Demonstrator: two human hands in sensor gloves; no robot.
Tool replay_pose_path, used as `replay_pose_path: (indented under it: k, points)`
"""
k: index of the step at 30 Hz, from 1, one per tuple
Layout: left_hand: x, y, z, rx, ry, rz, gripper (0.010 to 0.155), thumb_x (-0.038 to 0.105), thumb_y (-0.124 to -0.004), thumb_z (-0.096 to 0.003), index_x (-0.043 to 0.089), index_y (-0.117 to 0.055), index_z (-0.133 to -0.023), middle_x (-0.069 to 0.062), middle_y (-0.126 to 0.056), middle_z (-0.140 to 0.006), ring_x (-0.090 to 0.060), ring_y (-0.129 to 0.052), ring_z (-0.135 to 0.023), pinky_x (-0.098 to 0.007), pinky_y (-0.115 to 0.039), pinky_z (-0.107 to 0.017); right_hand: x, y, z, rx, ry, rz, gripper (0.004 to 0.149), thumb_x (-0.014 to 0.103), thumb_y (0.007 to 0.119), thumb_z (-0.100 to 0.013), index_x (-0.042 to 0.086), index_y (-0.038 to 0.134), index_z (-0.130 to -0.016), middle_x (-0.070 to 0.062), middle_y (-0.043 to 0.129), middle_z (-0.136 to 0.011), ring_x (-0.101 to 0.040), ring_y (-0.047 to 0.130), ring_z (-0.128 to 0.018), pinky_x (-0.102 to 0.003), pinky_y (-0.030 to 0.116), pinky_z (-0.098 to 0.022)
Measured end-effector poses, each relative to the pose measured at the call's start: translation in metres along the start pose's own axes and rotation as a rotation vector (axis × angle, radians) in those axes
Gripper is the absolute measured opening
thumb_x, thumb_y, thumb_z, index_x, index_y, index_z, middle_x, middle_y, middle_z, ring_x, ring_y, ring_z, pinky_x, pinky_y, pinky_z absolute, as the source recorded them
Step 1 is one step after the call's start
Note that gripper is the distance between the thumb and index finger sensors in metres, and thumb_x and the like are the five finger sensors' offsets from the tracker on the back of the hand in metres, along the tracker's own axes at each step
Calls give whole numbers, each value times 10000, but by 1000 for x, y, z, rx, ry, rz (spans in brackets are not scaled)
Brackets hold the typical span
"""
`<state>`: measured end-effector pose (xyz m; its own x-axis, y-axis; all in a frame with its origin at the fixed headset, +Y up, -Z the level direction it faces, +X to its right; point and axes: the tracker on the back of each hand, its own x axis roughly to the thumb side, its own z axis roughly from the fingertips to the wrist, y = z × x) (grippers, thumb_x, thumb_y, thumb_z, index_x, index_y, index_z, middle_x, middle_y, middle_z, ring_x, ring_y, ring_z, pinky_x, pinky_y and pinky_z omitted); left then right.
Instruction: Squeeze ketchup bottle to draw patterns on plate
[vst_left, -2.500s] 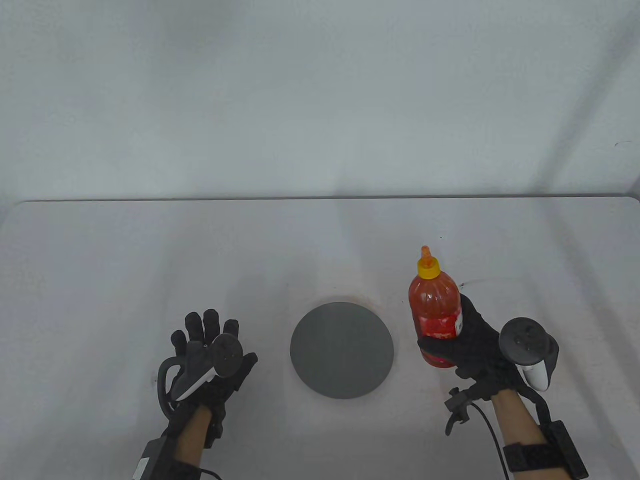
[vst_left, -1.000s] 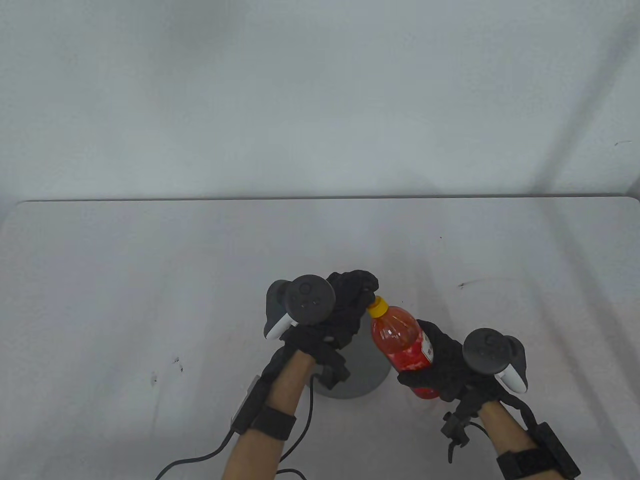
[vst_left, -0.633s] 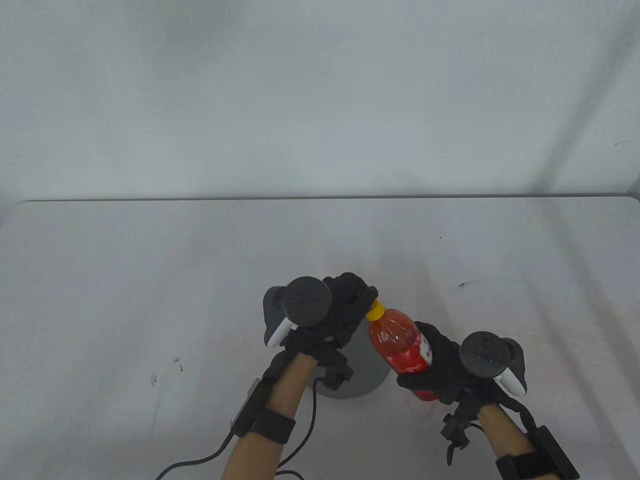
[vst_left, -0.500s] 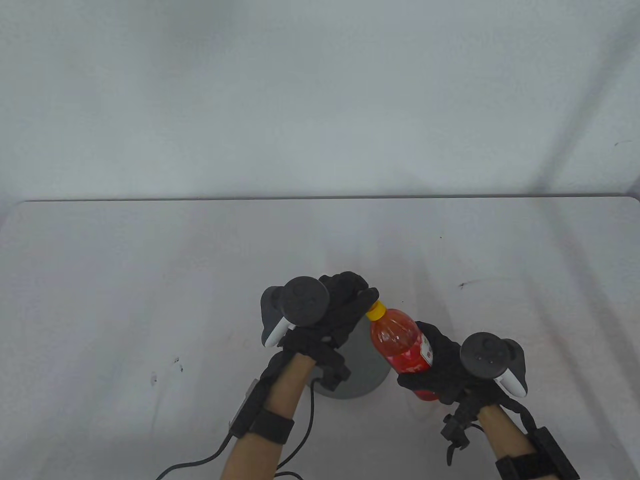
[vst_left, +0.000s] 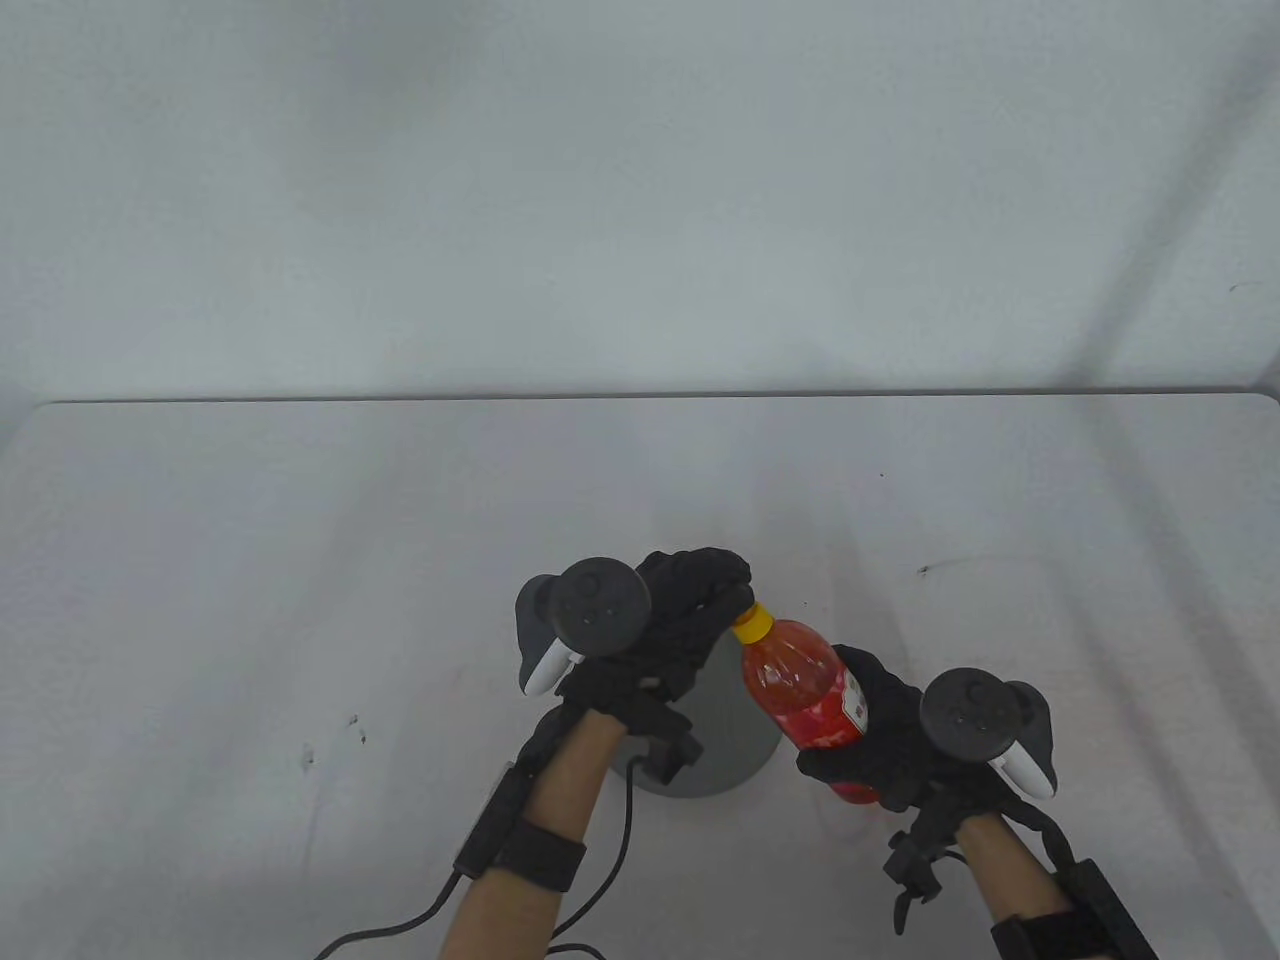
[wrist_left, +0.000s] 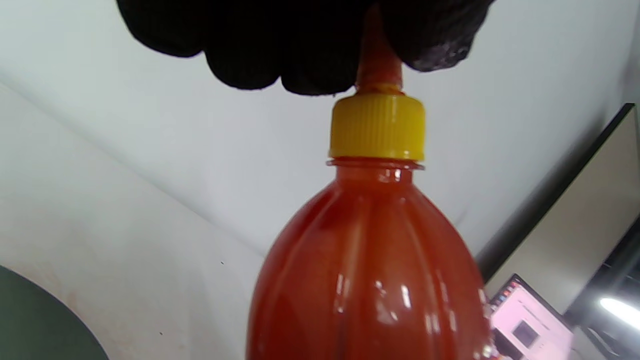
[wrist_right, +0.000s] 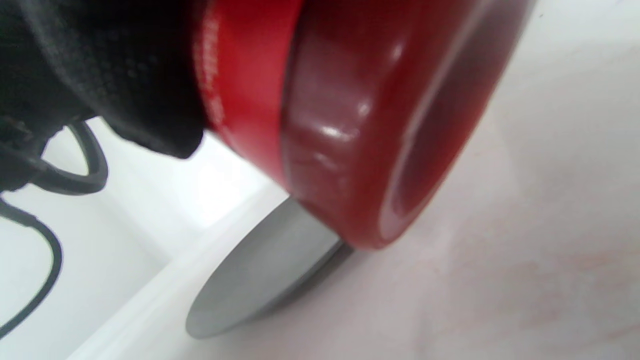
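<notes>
My right hand grips the lower body of a red ketchup bottle and holds it off the table, tilted up and to the left. The bottle has a yellow cap. In the left wrist view my left hand's fingertips pinch the orange nozzle tip above the yellow cap. My left hand is over the grey round plate, which lies flat and is partly hidden by both hands. The right wrist view shows the bottle's base above the plate.
The white table carries a few small dark marks at the left and one mark at the right. Glove cables trail near the front edge. A laptop screen shows off the table in the left wrist view.
Since 2.5 s ago my right hand tilted the upright bottle left over the plate and my left hand came from the table to its nozzle tip. Over the last second both hands barely moved.
</notes>
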<state>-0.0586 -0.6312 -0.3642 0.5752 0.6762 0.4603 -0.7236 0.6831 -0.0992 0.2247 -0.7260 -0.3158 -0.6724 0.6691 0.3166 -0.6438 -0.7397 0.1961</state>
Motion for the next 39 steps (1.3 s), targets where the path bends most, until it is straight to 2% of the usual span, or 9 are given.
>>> replay_pose_path:
  k: [4,7,10,16,20,23,26,33,39]
  points:
    - [-1,3,0,-54,-8,20,622,513,-714,-553,139,-656,-1047,-149,-817,-953,-369,-799,-885,-596,-693,-620,-2,-1,0,-1,5,9,956,535,1039,-395,137,518,-1091,-219,756,-1045,-453,803,-881,-679,683,-648]
    - [-1,6,-1,-97,-39,49,630,430,-734,-575,166,-544,-1116,-193,-686,-1079,-414,-701,-975,-612,-654,-647,-3,-1,1,-5,8,7,955,536,1038,-396,139,518,-1091,-219,754,-1046,-453,800,-884,-677,682,-650]
    - [-3,6,-1,-102,-49,69,488,341,-739,-582,187,-666,-1040,-127,-807,-967,-344,-806,-887,-590,-692,-631,-3,-1,1,-7,11,9,957,534,1039,-394,137,517,-1092,-219,755,-1045,-453,802,-882,-677,682,-650]
    - [-5,5,1,-19,28,21,513,475,-740,-560,114,-757,-924,-93,-891,-789,-309,-879,-754,-585,-725,-586,-2,1,0,3,5,20,956,533,1040,-395,137,518,-1091,-220,755,-1046,-454,801,-883,-678,680,-650]
    - [-6,7,2,-11,16,-42,612,538,-733,-544,143,-694,-1010,-122,-846,-911,-347,-839,-834,-588,-706,-605,-2,1,0,1,6,21,957,534,1039,-395,137,517,-1092,-219,753,-1047,-454,800,-884,-677,680,-650]
    - [-6,5,1,-78,-27,42,588,457,-749,-567,217,-611,-1086,-163,-754,-1032,-373,-787,-898,-604,-674,-631,-2,1,0,3,5,17,958,533,1040,-395,138,516,-1092,-219,753,-1047,-452,800,-884,-678,680,-650]
    - [-7,4,-1,-116,-63,75,533,369,-749,-580,231,-618,-1078,-122,-774,-981,-340,-780,-890,-593,-677,-640,-2,2,0,3,6,26,957,535,1038,-396,137,516,-1092,-220,754,-1046,-452,801,-884,-675,679,-653]
    - [-9,0,0,-89,-21,55,495,469,-701,-575,187,-728,-981,-101,-836,-827,-303,-821,-792,-605,-684,-629,-2,3,0,7,4,35,958,536,1038,-394,138,517,-1092,-218,753,-1047,-451,801,-884,-676,680,-652]
    - [-13,7,2,-109,0,95,608,501,-586,-598,162,-579,-1102,-190,-708,-1015,-397,-704,-909,-592,-651,-643,-3,3,0,4,10,32,957,534,1038,-396,138,516,-1092,-218,753,-1047,-452,801,-884,-674,681,-651]
